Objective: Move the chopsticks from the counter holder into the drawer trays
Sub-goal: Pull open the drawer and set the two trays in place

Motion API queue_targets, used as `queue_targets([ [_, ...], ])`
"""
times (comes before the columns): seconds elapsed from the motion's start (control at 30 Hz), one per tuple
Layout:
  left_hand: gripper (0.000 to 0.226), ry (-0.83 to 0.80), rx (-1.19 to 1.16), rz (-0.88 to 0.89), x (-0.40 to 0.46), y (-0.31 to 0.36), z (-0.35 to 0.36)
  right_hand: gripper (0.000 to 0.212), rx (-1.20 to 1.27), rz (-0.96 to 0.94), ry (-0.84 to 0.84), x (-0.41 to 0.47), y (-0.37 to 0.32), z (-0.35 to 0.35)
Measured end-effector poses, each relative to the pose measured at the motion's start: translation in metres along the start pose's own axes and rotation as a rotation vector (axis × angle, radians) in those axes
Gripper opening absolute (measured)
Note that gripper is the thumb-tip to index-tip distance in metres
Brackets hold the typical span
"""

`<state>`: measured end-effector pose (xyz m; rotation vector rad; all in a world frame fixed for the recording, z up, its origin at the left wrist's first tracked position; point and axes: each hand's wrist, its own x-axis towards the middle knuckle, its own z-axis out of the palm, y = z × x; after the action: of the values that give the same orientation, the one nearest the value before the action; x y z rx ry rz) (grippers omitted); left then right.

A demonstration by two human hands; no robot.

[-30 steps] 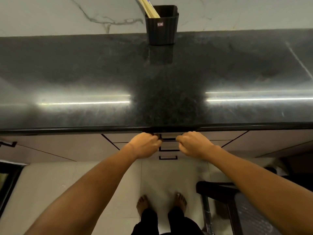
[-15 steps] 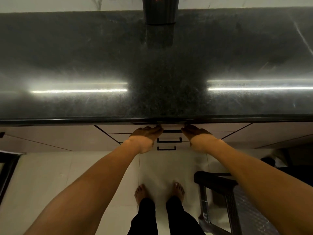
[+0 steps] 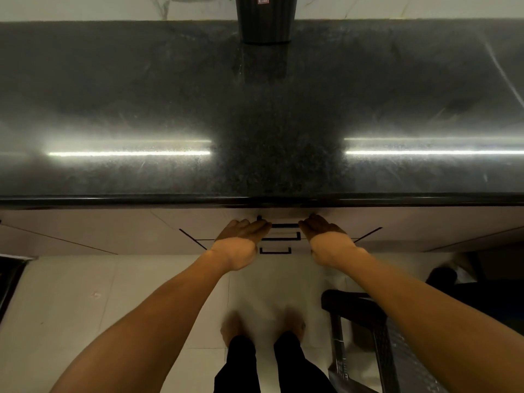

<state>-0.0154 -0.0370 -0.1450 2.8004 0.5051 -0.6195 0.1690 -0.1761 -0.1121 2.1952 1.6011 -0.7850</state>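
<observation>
The black ribbed chopstick holder (image 3: 265,21) stands at the back of the dark granite counter (image 3: 170,95), against the wall. Its top is cut off by the frame edge, so no chopsticks show. Below the counter's front lip is a stack of pale drawers with black handles (image 3: 280,237), all shut, and no trays are visible. My left hand (image 3: 241,239) and my right hand (image 3: 326,236) lie flat, fingers stretched forward, against the top drawer front on either side of its handle (image 3: 285,224). Neither hand holds anything.
A black plastic stool or crate (image 3: 354,302) stands on the tiled floor at my right, close to my right forearm. My bare feet (image 3: 263,327) are right below the drawers. A dark frame (image 3: 8,279) sits at the left edge.
A second ago both hands were curled at the top drawer handle; now they are flat with fingers extended against the drawer front. The view has tipped down, cutting off the chopsticks.
</observation>
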Motion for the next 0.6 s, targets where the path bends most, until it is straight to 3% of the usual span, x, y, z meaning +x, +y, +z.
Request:
queue_targets([
  [0.23,0.056,0.187,0.052,0.09,-0.024,0.012,0.003,0.076,0.02,-0.069,0.046,-0.019,0.003,0.024],
  [0.6,0.058,0.158,0.19,0.149,-0.081,0.043,0.028,0.077,0.035,-0.189,0.032,-0.074,-0.001,0.071],
])
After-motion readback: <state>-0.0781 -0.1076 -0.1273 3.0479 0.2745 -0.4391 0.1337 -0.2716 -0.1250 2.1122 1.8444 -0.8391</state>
